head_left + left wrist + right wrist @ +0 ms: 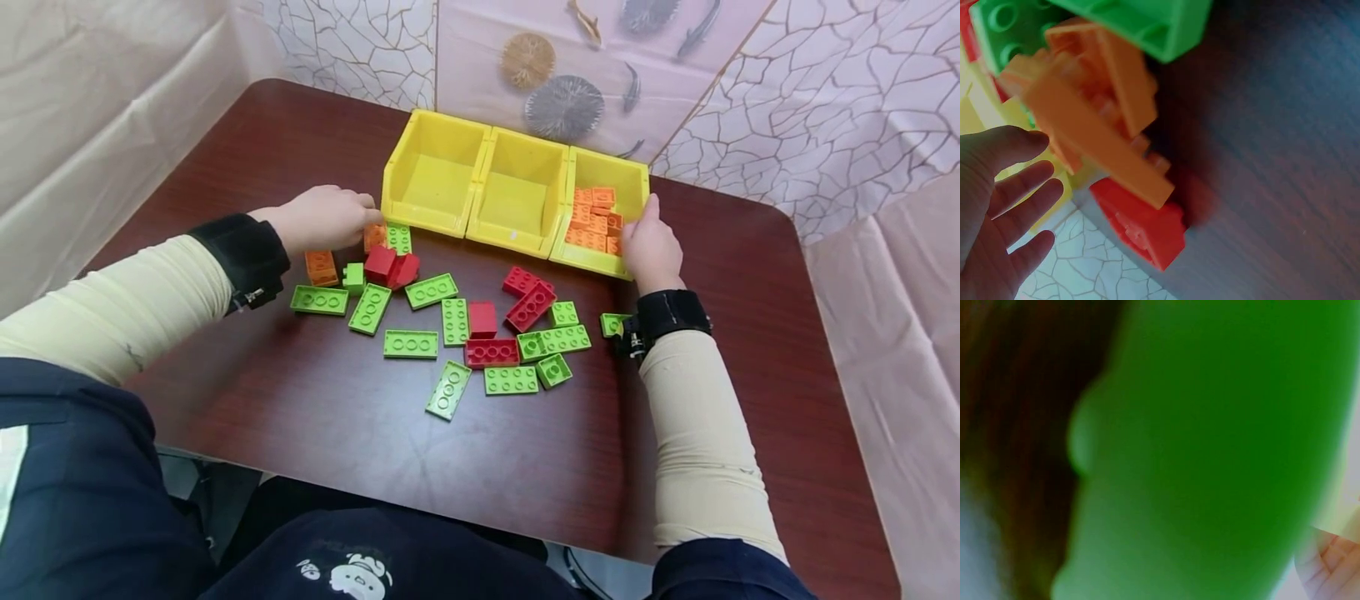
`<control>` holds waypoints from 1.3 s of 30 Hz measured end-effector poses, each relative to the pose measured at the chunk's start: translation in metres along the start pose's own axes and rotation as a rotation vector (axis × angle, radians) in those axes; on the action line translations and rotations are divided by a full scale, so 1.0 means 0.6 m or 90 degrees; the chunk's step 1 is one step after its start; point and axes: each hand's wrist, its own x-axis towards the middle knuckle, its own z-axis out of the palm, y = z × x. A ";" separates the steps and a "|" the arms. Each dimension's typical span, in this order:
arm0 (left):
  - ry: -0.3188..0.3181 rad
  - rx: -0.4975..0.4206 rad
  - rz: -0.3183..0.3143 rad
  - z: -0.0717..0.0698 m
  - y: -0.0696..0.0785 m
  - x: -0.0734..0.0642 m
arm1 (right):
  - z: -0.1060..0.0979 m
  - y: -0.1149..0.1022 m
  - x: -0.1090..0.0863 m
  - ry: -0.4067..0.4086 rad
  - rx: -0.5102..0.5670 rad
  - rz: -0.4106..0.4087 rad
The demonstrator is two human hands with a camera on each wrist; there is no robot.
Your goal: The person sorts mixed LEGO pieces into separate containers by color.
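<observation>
My left hand [324,215] reaches over the left end of the scattered bricks, its fingertips right at an orange brick [375,237] in front of the left bin. In the left wrist view its thumb and fingers are apart, close beside orange bricks [1094,134], with a red brick [1141,225] nearby. My right hand [655,250] grips the right side wall of the right yellow bin [611,172], which contains several orange bricks [588,218]. A blurred green brick [1197,450] fills most of the right wrist view, leaving part of that hand visible at the lower right corner.
Two more yellow bins, the left [442,179] and the middle [517,204], adjoin the right one. Across the brown table [322,400] lie several green bricks [410,344] and red bricks [491,352]. Another orange brick [322,268] sits below my left wrist. A patterned wall covering [360,50] stands behind.
</observation>
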 end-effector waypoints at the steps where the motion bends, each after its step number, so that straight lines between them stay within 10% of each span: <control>1: -0.003 0.004 0.002 0.002 0.000 0.000 | 0.001 0.001 0.000 -0.001 0.001 0.000; 25: -0.008 -0.032 -0.010 0.023 -0.020 -0.028 | 0.009 0.005 0.006 0.008 0.001 -0.009; 39: 0.078 -0.038 -0.044 -0.055 -0.009 -0.007 | 0.003 0.003 0.010 -0.002 0.006 -0.005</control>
